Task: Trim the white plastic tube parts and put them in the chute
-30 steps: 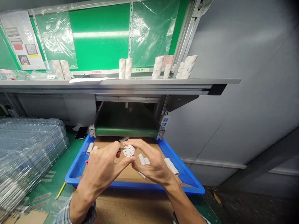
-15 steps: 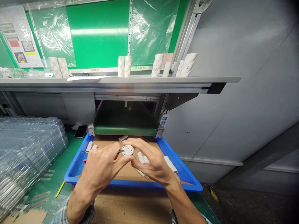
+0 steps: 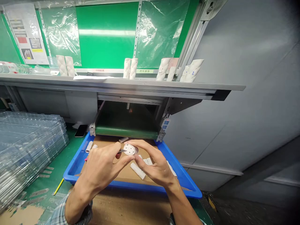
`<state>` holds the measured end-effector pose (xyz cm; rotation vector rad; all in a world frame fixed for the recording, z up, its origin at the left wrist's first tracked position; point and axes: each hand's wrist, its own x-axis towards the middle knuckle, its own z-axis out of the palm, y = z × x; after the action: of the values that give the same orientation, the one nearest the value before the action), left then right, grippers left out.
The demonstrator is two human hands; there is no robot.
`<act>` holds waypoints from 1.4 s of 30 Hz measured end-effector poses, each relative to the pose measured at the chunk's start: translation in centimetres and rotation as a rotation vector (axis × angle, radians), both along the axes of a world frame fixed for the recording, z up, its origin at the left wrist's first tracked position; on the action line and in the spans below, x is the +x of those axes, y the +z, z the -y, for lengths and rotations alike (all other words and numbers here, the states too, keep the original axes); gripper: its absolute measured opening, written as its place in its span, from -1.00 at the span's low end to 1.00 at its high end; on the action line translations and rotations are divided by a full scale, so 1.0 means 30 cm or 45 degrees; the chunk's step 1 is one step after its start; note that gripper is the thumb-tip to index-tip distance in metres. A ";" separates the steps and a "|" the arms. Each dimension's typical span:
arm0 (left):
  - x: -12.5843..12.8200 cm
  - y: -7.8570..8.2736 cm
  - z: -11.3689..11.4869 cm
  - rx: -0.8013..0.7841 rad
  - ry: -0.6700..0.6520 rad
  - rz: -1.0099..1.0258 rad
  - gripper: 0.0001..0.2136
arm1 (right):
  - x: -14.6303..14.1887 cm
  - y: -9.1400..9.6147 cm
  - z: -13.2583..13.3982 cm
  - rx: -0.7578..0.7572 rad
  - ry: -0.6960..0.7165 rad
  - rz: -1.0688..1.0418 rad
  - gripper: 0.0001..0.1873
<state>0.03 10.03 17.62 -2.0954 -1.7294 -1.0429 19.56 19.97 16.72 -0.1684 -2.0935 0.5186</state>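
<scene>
Head view: a red-handled knife (image 3: 122, 151) is pinched in the left hand (image 3: 100, 167), held above the blue tray (image 3: 75, 175) at lower centre, with its blade against a white perforated disc (image 3: 129, 149). The disc is gripped at its edge by the right hand (image 3: 157, 168), whose fingers are curved.

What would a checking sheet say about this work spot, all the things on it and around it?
Surface: blue plastic tray lined with brown cardboard, on a green mat.
Job's things: white round part with holes, small red-handled knife at its edge, white tubes.
Clutter: stacked clear plastic trays, phone, yellow pencil.
Hands: left hand holds the knife; right hand holds the round part with its fingertips.
Cables: nothing seen.
Surroundings: shelf with white patterned cylinders, green board, grey panel.
</scene>
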 end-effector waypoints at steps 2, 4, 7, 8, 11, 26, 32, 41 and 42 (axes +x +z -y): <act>0.005 0.002 0.002 -0.004 0.024 0.018 -0.51 | 0.001 0.000 -0.003 0.017 0.005 -0.023 -0.65; 0.011 0.004 0.004 0.012 0.032 0.012 -0.48 | 0.002 -0.001 -0.006 0.037 -0.006 -0.040 -0.64; 0.019 0.005 0.002 0.069 0.027 0.002 -0.43 | 0.002 -0.007 -0.007 0.079 -0.058 -0.040 -0.60; 0.022 0.004 0.001 0.085 0.021 0.000 -0.42 | 0.002 -0.009 -0.006 0.100 -0.079 -0.035 -0.59; 0.029 0.004 -0.003 0.113 -0.001 0.001 -0.40 | -0.006 -0.017 0.001 0.147 -0.133 -0.041 -0.62; 0.028 -0.002 -0.002 0.084 0.022 -0.031 -0.44 | -0.036 -0.044 0.003 0.270 -0.230 -0.198 -0.71; 0.029 0.004 -0.002 0.152 0.001 -0.046 -0.44 | -0.037 -0.040 0.008 0.307 -0.271 -0.192 -0.69; 0.025 -0.001 -0.001 0.128 -0.004 -0.090 -0.42 | -0.031 -0.037 0.015 0.339 -0.315 -0.176 -0.67; 0.026 -0.001 0.000 0.140 0.002 -0.109 -0.41 | -0.032 -0.038 0.015 0.343 -0.322 -0.173 -0.68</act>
<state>0.82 10.04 17.60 -2.0400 -1.5965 -1.0083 18.61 19.52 15.57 -0.2301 -1.9509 0.0916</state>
